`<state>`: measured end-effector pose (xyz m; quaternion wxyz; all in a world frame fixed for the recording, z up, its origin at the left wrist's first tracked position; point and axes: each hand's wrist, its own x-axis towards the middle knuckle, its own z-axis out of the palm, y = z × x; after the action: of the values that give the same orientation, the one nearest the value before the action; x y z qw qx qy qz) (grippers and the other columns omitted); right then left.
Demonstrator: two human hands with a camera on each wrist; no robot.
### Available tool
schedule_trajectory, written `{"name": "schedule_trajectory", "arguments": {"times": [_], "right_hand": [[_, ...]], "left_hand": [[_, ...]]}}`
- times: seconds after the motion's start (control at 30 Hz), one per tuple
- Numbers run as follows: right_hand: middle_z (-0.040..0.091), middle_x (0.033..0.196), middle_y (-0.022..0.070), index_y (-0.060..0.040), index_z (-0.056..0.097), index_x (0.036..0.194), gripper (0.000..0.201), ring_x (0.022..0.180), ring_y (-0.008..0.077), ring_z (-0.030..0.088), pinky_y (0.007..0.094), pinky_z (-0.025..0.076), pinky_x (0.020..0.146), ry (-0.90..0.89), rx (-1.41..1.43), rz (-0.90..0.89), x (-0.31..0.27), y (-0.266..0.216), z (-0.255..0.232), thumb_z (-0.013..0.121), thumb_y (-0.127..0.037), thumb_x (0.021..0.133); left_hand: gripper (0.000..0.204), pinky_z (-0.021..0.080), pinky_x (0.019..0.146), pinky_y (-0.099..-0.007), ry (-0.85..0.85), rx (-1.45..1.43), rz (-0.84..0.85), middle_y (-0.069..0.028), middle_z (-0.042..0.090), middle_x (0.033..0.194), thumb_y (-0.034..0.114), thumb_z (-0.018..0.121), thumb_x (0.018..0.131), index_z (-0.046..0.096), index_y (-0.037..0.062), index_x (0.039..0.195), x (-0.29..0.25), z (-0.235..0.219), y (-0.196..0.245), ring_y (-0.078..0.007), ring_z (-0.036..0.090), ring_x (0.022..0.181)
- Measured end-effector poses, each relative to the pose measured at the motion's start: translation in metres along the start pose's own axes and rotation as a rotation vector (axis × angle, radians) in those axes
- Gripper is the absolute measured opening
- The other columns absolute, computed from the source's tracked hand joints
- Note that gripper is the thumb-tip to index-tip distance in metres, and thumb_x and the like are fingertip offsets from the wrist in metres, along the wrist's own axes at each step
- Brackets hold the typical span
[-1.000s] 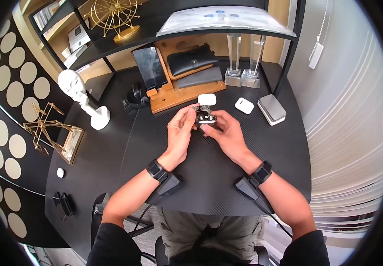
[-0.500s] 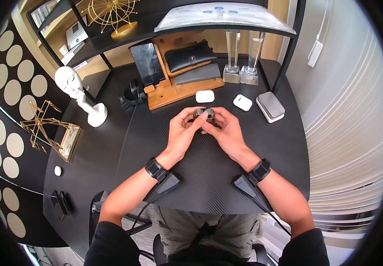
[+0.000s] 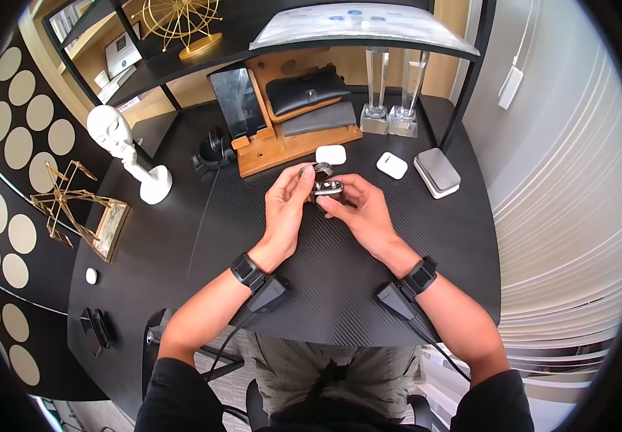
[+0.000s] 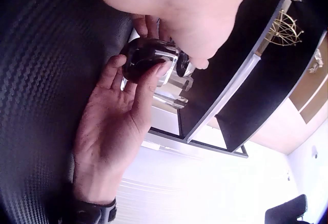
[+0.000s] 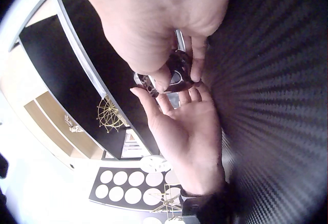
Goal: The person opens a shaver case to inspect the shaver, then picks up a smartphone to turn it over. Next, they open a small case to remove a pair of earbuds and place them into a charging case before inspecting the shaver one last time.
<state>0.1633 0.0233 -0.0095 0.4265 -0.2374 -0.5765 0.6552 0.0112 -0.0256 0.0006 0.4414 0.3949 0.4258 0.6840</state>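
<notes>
Both hands work on a small, glossy dark device that looks like an electric shaver, opened into two parts. My right hand (image 3: 368, 214) grips its rounded shaver body (image 3: 327, 189), which has small silver knobs on top and a metal rim; the thumb lies along the near side. My left hand (image 3: 284, 214) pinches the shaver head (image 3: 323, 171), the part with round ends, just above and behind the body. In the left wrist view, the dark body (image 4: 142, 60) rests in the right hand's fingers, with the head close beside its rim.
Behind the hands lie a white rounded case (image 3: 331, 154), another white case (image 3: 392, 165) and stacked grey-and-white boxes (image 3: 437, 173). A wooden stand (image 3: 296, 150) holds a phone and black pouch. To the left stand a white face sculpture (image 3: 155, 184) and a gold-framed ornament (image 3: 113, 229).
One second ago the device was open; half a second ago its round-ended head sat on the body with both hands close around it. Now the left hand holds the head up and back.
</notes>
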Motion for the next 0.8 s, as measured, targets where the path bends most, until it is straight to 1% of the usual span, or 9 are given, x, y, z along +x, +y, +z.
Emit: {"name": "schedule_trajectory", "arguments": {"times": [0.13, 0.23, 0.3, 0.4, 0.53, 0.6, 0.63, 0.73, 0.8], "right_hand": [[0.071, 0.102, 0.0075, 0.003, 0.059, 0.121, 0.034, 0.091, 0.0115, 0.067, 0.0257, 0.057, 0.074, 0.011, 0.011, 0.014, 0.0004, -0.0009, 0.0006, 0.075, -0.003, 0.091], [0.07, 0.103, 0.0073, 0.0029, 0.059, 0.121, 0.034, 0.091, 0.0115, 0.067, 0.0258, 0.058, 0.074, 0.0, -0.002, 0.007, 0.0003, 0.0, -0.0001, 0.074, -0.003, 0.091], [0.07, 0.103, 0.007, 0.0026, 0.059, 0.121, 0.033, 0.092, 0.0113, 0.067, 0.0261, 0.058, 0.075, 0.007, 0.014, 0.009, 0.0006, -0.0014, 0.0006, 0.074, -0.003, 0.092], [0.07, 0.104, 0.007, 0.0023, 0.06, 0.121, 0.033, 0.093, 0.0112, 0.066, 0.0261, 0.058, 0.076, 0.004, 0.03, 0.002, 0.001, 0.0015, -0.0001, 0.073, -0.003, 0.092], [0.069, 0.104, 0.0063, 0.0017, 0.06, 0.121, 0.032, 0.093, 0.0108, 0.065, 0.0265, 0.057, 0.075, 0.001, 0.016, 0.015, -0.0012, -0.0016, -0.0005, 0.073, -0.005, 0.093], [0.069, 0.105, 0.0044, 0.0001, 0.061, 0.123, 0.028, 0.094, 0.0101, 0.064, 0.0266, 0.054, 0.074, -0.018, 0.044, 0.022, -0.0012, -0.0042, -0.0013, 0.068, -0.012, 0.098], [0.069, 0.105, 0.0044, 0.0001, 0.061, 0.123, 0.028, 0.094, 0.0101, 0.064, 0.0266, 0.054, 0.074, -0.018, 0.025, 0.03, -0.0011, -0.0043, -0.0018, 0.068, -0.012, 0.098], [0.069, 0.107, 0.0024, -0.0021, 0.061, 0.124, 0.027, 0.093, 0.0089, 0.061, 0.0259, 0.05, 0.071, -0.034, 0.136, 0.064, 0.0002, -0.0015, -0.0049, 0.056, -0.022, 0.106], [0.063, 0.101, 0.0021, -0.0074, 0.051, 0.135, 0.031, 0.085, 0.009, 0.056, 0.026, 0.045, 0.065, -0.01, 0.211, 0.108, -0.0026, -0.0079, -0.0043, 0.051, -0.023, 0.108]], "left_hand": [[0.033, 0.048, 0.083, -0.0256, -0.007, 0.03, 0.004, -0.0038, 0.07, 0.11, 0.029, 0.068, 0.1, 0.065, 0.0027, 0.12, 0.0003, -0.0002, -0.0029, -0.0075, 0.061, 0.097], [0.032, 0.049, 0.087, -0.0269, -0.062, 0.034, 0.013, -0.0047, 0.07, 0.11, 0.026, 0.069, 0.099, 0.065, 0.0018, 0.121, -0.0017, -0.0009, -0.0024, -0.0087, 0.061, 0.099], [0.033, 0.049, 0.091, -0.0279, -0.104, 0.119, 0.002, -0.0056, 0.069, 0.11, 0.024, 0.071, 0.098, 0.065, 0.0007, 0.121, -0.0015, -0.0014, -0.0017, -0.0101, 0.062, 0.102], [0.03, 0.047, 0.095, -0.0272, -0.074, 0.131, 0.029, -0.0049, 0.07, 0.112, 0.023, 0.067, 0.1, 0.066, 0.0025, 0.122, -0.0031, 0.0033, 0.0004, -0.0092, 0.062, 0.104], [0.031, 0.046, 0.093, -0.0264, -0.086, 0.13, 0.015, -0.0037, 0.07, 0.11, 0.024, 0.066, 0.1, 0.067, 0.0023, 0.122, -0.0037, 0.0031, 0.0011, -0.0086, 0.061, 0.103], [0.033, 0.046, 0.09, -0.0255, -0.105, 0.159, 0.021, -0.0028, 0.07, 0.109, 0.027, 0.065, 0.101, 0.066, 0.0022, 0.124, -0.0026, 0.001, 0.0, -0.0078, 0.06, 0.099], [0.035, 0.046, 0.087, -0.0253, -0.106, 0.177, 0.0, -0.0027, 0.07, 0.109, 0.029, 0.061, 0.103, 0.066, 0.0023, 0.126, -0.0023, -0.001, -0.0007, -0.0078, 0.059, 0.096], [0.035, 0.048, 0.086, -0.0264, -0.141, 0.13, 0.013, -0.0038, 0.07, 0.112, 0.027, 0.058, 0.104, 0.065, 0.0022, 0.128, -0.0027, 0.0026, 0.0013, -0.009, 0.06, 0.094], [0.038, 0.047, 0.097, -0.0297, -0.222, 0.144, 0.036, -0.0063, 0.065, 0.124, 0.021, 0.06, 0.103, 0.06, 0.0009, 0.135, -0.0033, 0.0039, 0.0046, -0.0125, 0.06, 0.11]]}}
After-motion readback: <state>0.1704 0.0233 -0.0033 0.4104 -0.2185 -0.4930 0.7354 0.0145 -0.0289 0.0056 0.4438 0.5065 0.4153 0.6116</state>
